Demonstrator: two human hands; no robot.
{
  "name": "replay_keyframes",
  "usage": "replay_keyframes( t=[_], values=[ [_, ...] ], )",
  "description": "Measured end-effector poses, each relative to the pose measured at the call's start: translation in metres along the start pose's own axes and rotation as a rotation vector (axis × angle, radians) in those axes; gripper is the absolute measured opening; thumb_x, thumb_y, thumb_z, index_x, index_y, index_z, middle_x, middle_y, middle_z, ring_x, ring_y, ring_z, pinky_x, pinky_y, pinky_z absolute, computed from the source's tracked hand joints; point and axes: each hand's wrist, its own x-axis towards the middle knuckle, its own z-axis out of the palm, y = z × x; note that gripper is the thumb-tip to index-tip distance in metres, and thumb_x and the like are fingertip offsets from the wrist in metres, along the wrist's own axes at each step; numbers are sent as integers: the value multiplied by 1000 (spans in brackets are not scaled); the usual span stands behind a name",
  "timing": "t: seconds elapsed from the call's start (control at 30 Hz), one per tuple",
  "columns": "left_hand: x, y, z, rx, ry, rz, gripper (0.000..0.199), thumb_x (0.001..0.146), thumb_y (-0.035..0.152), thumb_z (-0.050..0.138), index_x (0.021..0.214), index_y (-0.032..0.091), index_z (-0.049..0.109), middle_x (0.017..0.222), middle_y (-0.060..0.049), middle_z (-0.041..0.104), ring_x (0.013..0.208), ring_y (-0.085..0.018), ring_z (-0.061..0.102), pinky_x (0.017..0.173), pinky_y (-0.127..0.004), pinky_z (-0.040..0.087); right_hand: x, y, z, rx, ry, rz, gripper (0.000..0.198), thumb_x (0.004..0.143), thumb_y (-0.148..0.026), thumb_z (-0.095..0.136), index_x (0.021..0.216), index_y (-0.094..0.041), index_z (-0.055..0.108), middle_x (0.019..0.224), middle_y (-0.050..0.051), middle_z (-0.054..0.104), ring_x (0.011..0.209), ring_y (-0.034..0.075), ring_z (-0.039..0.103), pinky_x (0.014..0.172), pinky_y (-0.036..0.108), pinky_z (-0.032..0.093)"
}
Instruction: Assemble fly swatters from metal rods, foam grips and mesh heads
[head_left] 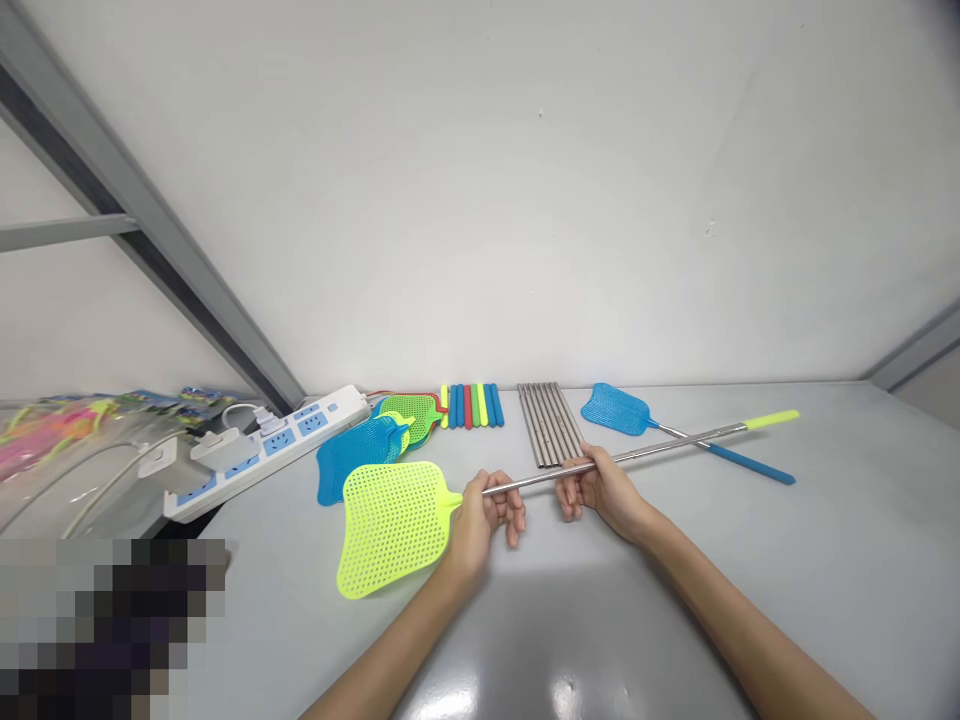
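A yellow-green fly swatter with an extended metal rod and a yellow grip is held across the table in both hands. My left hand closes on the rod right by the swatter's perforated head. Farther along, my right hand pinches the middle of the rod between thumb and fingers. A blue fly swatter lies behind to the right, its handle passing under the held rod in view. Just beyond my right hand is a row of metal rods.
Several colored grips lie in a row near the wall. Left of them are stacked swatter heads, blue, green and yellow. A white power strip with plugs and cables sits at left, near bagged items. A wall backs the table.
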Motion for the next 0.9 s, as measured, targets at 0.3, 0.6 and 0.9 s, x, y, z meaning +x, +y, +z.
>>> replay_keyframes(
  t=[0.3,0.6,0.9],
  values=[
    [-1,7,1,36,-81,-40,46,80,35,14,60,13,50,52,-7,59,35,-13,46,47,-28,36,-1,3,2,-18,-8,-32,56,81,-38,11,37,-17,41,34,3,43,34,13,40,43,27,30],
    [-2,9,2,42,-105,-55,46,81,34,15,61,13,51,57,-8,62,35,-14,48,48,-29,37,-2,5,6,0,-14,-27,55,80,-41,13,37,-18,39,32,1,41,31,12,39,42,26,31],
    [1,3,-2,69,-148,-74,47,79,37,15,63,12,51,60,-10,63,36,-15,49,48,-29,35,-2,9,8,9,-38,7,56,80,-44,13,37,-18,39,32,0,41,30,10,36,41,26,33]
  ],
)
